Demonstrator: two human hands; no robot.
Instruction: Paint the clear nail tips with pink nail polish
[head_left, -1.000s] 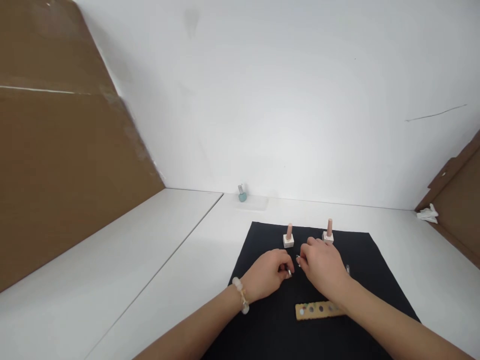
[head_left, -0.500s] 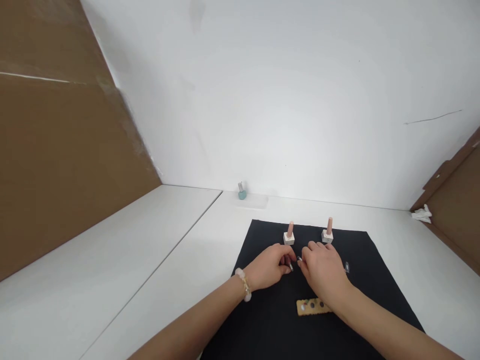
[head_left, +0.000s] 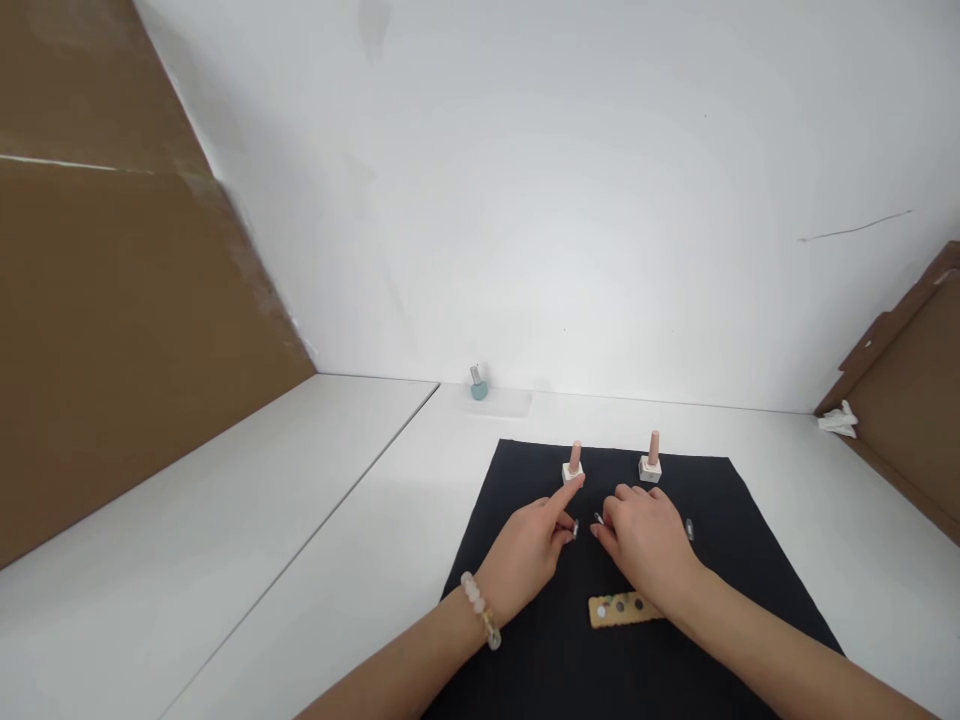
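Observation:
Over the black mat (head_left: 555, 660), my left hand (head_left: 525, 550) pinches a small clear-and-whitish piece (head_left: 576, 529) between thumb and fingers. Its index finger stretches forward, overlapping the base of the left nail polish bottle (head_left: 575, 458) in view; whether it touches cannot be made out. Facing it, my right hand (head_left: 646, 535) is closed on another small piece, whitish with a dark end (head_left: 598, 518). Beyond the right hand stands a second nail polish bottle (head_left: 650, 468), also with a pinkish cap. A small clear piece (head_left: 689, 530) lies right of that hand.
A tan, wavy-edged strip with coloured dots (head_left: 609, 612) lies partly under my right forearm. At the back stand a teal polish bottle (head_left: 479, 390) and a shallow clear tray (head_left: 510, 404). Crumpled white tissue (head_left: 838, 421) sits by the right brown panel (head_left: 911, 400).
My left index finger has straightened out toward the left bottle, and the piece in that hand has turned more upright. My right hand keeps its pinch. The view has shifted slightly.

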